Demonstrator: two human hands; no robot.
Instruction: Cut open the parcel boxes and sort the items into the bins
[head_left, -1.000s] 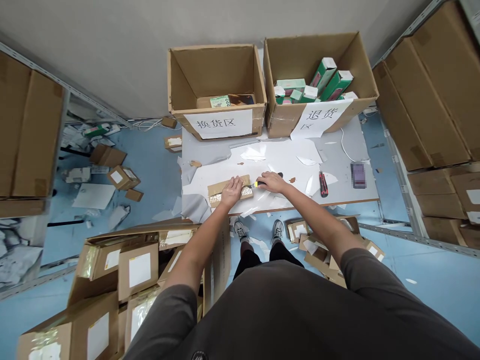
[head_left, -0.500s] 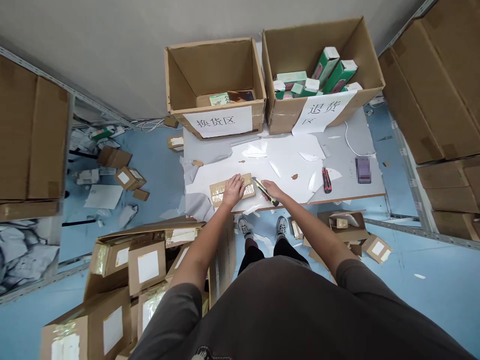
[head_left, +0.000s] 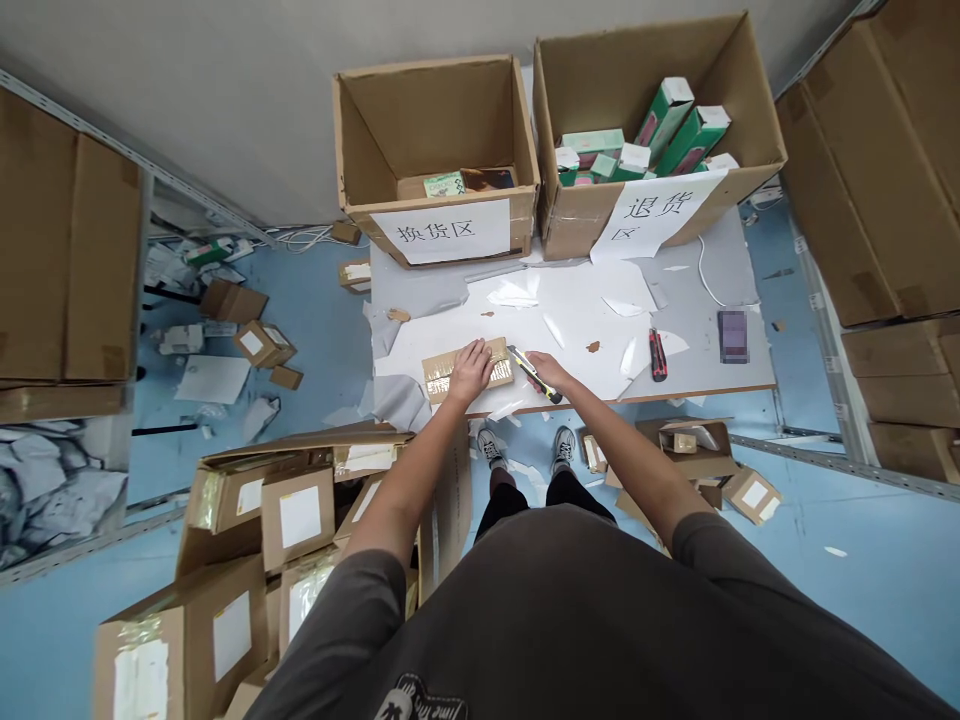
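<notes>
On the table's front part lies a small, long cardboard box [head_left: 500, 367] wrapped in shiny clear tape. My left hand [head_left: 471, 370] lies across the top of this box and grips it, its fingers bent over it. My right hand [head_left: 547, 371] is closed around a yellow and black utility knife [head_left: 535, 376]. The knife's blade end points up and left, close by the right end of the box; whether it touches the cardboard I cannot tell. Farther right on the table lies a red and black utility knife [head_left: 657, 355].
Two large open cartons with paper signs stand at the table's back: the left carton [head_left: 360, 225] and the right carton [head_left: 562, 225], holding green and white boxes. A phone-like object [head_left: 733, 337] lies right. Parcels [head_left: 298, 518] fill a big box at lower left. Paper scraps [head_left: 514, 290] litter the table.
The camera view has shifted slightly. Both hands keep nearly the same places, the left on the box and the right with the knife by the box's right end.
</notes>
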